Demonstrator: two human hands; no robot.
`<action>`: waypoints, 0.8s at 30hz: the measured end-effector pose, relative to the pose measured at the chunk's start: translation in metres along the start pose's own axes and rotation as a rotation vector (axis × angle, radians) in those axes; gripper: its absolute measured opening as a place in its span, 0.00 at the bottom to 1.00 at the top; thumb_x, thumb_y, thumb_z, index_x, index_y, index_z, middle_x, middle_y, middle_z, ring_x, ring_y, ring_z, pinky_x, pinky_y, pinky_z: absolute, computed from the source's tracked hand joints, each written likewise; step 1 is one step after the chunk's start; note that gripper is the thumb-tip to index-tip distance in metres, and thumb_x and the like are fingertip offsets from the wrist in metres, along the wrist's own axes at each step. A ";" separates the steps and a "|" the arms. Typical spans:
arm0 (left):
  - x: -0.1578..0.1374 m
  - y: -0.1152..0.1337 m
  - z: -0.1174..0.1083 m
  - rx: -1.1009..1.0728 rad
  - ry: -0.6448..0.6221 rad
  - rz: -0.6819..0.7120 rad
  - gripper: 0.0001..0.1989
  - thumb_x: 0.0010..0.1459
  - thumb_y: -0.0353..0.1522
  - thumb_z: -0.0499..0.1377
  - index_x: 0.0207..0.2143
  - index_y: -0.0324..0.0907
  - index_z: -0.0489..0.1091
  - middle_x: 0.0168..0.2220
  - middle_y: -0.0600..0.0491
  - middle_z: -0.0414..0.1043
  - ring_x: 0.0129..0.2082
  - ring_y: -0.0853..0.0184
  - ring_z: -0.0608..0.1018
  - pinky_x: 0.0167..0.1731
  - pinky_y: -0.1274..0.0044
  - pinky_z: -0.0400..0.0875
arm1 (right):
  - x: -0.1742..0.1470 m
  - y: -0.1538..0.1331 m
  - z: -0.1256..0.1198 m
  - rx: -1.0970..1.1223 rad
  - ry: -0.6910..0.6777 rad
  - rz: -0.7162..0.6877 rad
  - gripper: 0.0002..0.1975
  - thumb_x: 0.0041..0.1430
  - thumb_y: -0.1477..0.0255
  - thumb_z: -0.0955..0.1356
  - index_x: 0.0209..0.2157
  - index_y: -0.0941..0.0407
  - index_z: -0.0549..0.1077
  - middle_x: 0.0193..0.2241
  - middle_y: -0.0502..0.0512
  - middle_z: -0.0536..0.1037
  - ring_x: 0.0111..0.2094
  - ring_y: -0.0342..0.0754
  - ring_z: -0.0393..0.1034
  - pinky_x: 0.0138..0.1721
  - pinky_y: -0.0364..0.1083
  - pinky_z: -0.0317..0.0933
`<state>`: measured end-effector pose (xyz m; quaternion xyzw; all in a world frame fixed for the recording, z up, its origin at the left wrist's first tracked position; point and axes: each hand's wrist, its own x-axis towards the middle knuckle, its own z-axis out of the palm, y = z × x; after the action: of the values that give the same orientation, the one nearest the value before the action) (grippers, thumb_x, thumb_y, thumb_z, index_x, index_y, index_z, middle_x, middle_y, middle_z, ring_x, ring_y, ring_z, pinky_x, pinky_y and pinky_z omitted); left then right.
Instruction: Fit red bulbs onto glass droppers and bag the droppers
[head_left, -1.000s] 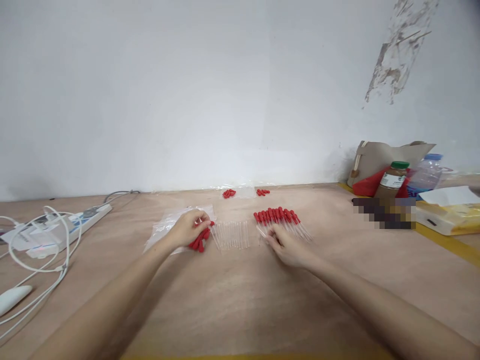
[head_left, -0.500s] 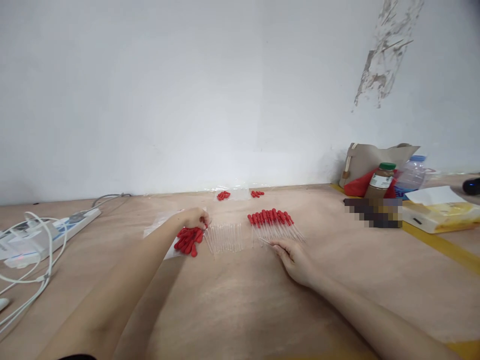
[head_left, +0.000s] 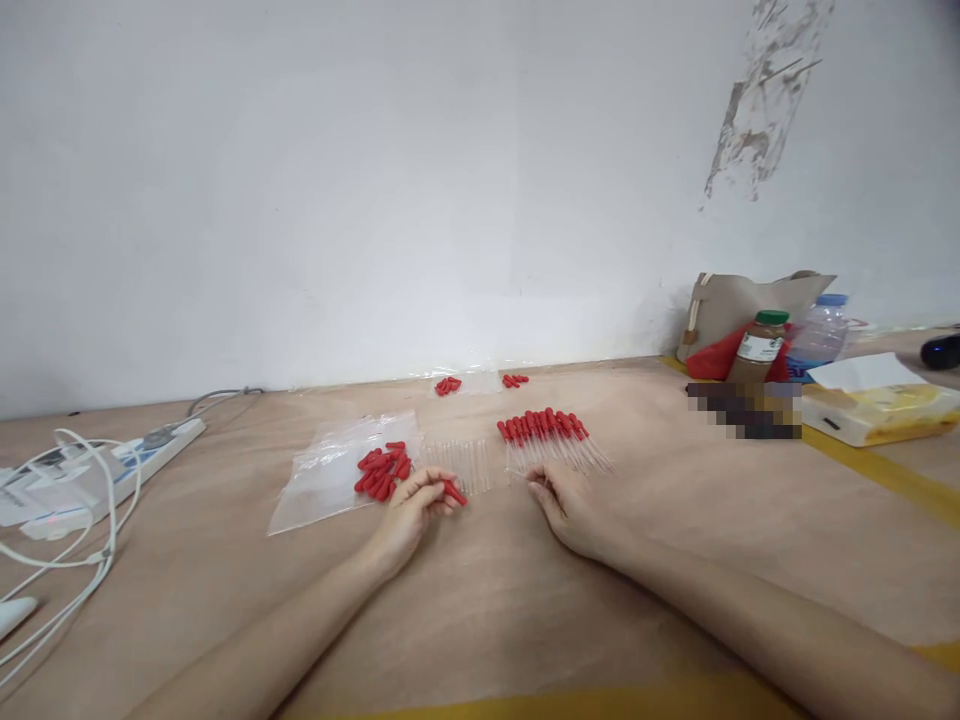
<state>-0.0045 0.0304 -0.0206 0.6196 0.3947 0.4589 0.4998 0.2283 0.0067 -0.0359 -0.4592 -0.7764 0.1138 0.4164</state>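
Note:
Pinched in the fingers of my left hand (head_left: 417,505) is a red rubber dropper bulb (head_left: 454,492), its narrow end pointing right. My right hand (head_left: 562,502) is closed on a thin clear glass dropper tube (head_left: 516,473), whose tip sticks out to the left. Between and beyond the hands lies a row of clear glass tubes (head_left: 469,462). Behind my right hand, finished droppers (head_left: 544,428) with red bulbs lie side by side. A pile of loose red bulbs (head_left: 381,474) rests on a clear plastic bag (head_left: 322,480), left of my left hand.
Two small groups of red bulbs (head_left: 448,386) lie on clear plastic by the wall. At left stands a power strip (head_left: 169,440) with white cables (head_left: 112,500). To the right are a green-capped bottle (head_left: 761,345), a clear bottle (head_left: 821,335), a bag (head_left: 720,300) and a tissue pack (head_left: 877,410).
My left hand has come from the bulb pile towards the right and nearer me, now with a red bulb in its fingers. My right hand has shifted slightly, still holding the tube.

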 end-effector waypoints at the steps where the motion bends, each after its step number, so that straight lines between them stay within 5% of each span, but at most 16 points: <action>1: -0.005 -0.002 0.005 -0.024 0.003 -0.027 0.10 0.51 0.36 0.55 0.32 0.38 0.64 0.28 0.52 0.70 0.28 0.69 0.74 0.31 0.76 0.67 | 0.002 -0.003 0.002 -0.001 -0.002 -0.027 0.06 0.57 0.74 0.57 0.31 0.58 0.64 0.29 0.54 0.70 0.31 0.44 0.63 0.32 0.43 0.56; 7: -0.010 -0.007 0.013 -0.045 -0.024 -0.018 0.15 0.46 0.37 0.62 0.28 0.41 0.58 0.27 0.58 0.68 0.29 0.70 0.74 0.35 0.76 0.67 | 0.010 -0.014 0.020 -0.034 0.024 -0.115 0.04 0.56 0.75 0.60 0.31 0.57 0.65 0.27 0.51 0.70 0.29 0.43 0.63 0.33 0.44 0.53; 14: -0.010 -0.012 0.011 0.165 -0.004 0.088 0.14 0.52 0.41 0.56 0.35 0.40 0.63 0.26 0.56 0.67 0.27 0.71 0.70 0.29 0.80 0.63 | 0.004 -0.013 0.025 -0.025 -0.025 -0.187 0.05 0.57 0.75 0.59 0.31 0.56 0.65 0.26 0.49 0.71 0.28 0.42 0.62 0.36 0.45 0.50; 24: -0.010 -0.017 0.011 0.180 -0.120 0.068 0.15 0.51 0.39 0.58 0.37 0.37 0.69 0.28 0.53 0.71 0.27 0.70 0.71 0.29 0.79 0.65 | 0.006 -0.010 0.025 -0.026 -0.087 -0.193 0.06 0.57 0.75 0.59 0.31 0.55 0.67 0.25 0.48 0.72 0.27 0.41 0.63 0.37 0.46 0.48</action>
<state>0.0025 0.0219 -0.0397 0.7012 0.3826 0.4003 0.4492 0.2016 0.0110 -0.0428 -0.3822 -0.8357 0.0830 0.3856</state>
